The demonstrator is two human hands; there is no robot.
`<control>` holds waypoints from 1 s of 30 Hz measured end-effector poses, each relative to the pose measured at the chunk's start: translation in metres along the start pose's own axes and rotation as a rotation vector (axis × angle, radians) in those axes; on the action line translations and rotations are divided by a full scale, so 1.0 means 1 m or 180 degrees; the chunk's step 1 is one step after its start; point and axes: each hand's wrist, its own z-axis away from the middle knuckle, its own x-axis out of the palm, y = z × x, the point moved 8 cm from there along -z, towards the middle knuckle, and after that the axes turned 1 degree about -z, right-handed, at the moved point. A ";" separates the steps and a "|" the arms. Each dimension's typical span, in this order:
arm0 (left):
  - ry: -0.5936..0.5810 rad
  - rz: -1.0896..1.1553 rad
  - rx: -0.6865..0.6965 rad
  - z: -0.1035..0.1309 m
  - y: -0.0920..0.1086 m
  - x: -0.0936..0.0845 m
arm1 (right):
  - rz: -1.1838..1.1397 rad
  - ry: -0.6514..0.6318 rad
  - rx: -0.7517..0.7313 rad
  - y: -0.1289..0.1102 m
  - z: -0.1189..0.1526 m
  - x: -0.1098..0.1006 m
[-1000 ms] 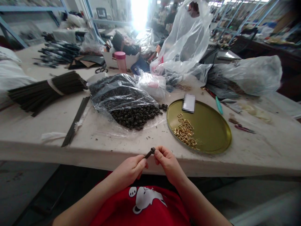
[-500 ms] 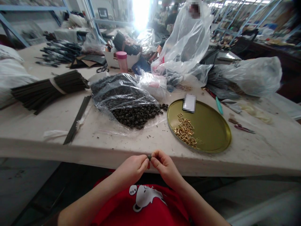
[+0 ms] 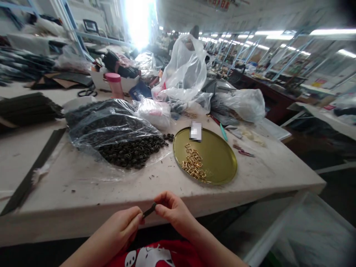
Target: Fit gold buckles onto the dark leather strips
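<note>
Left hand (image 3: 122,228) and right hand (image 3: 169,211) close together at the near edge of the surface (image 3: 83,185), both pinched shut on one short dark strip (image 3: 149,210). Left fingertips hold its lower end, right fingertips its upper end; strip tilted, rising toward the right hand. Strip sits below and in front of the surface edge, over the lap; red shirt (image 3: 155,256) visible beneath.

Beyond the hands: heap of small dark metal pieces (image 3: 130,152) spilling from a clear plastic bag (image 3: 108,122). Just right of the heap, round gold tray (image 3: 217,155) with a cluster of gold buckles (image 3: 194,163) in its left half. Long dark strip (image 3: 30,174) lies flat at far left. Pink cup (image 3: 114,84) further back; large clear bags (image 3: 183,70) behind the tray
</note>
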 end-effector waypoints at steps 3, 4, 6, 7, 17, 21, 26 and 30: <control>0.0244 -0.0219 0.0224 -0.002 0.009 -0.004 | 0.0003 -0.0095 -0.0079 -0.003 0.000 0.007; 0.0233 -0.0141 0.0239 -0.003 0.010 -0.002 | -0.0056 -0.0145 -0.0056 -0.003 -0.001 0.009; 0.0055 0.0112 0.0139 -0.004 0.008 0.004 | -0.0168 -0.0137 0.0027 -0.003 -0.001 0.006; -0.0029 0.0199 0.0077 -0.004 0.006 0.007 | -0.0198 -0.0052 0.0047 -0.004 -0.002 0.001; 0.0574 0.0382 0.0278 -0.020 0.001 -0.007 | -0.0506 0.0350 0.0020 0.002 -0.019 0.000; 0.0297 0.0343 0.0206 -0.022 -0.003 -0.008 | -0.0552 0.0417 0.0088 0.001 -0.024 -0.005; 0.0318 0.0489 0.0372 -0.026 0.009 -0.012 | -0.0817 0.0306 0.0231 0.009 -0.028 0.002; 0.0121 0.0766 0.0015 -0.034 -0.006 0.002 | -0.0482 0.0416 0.0163 0.014 -0.027 0.002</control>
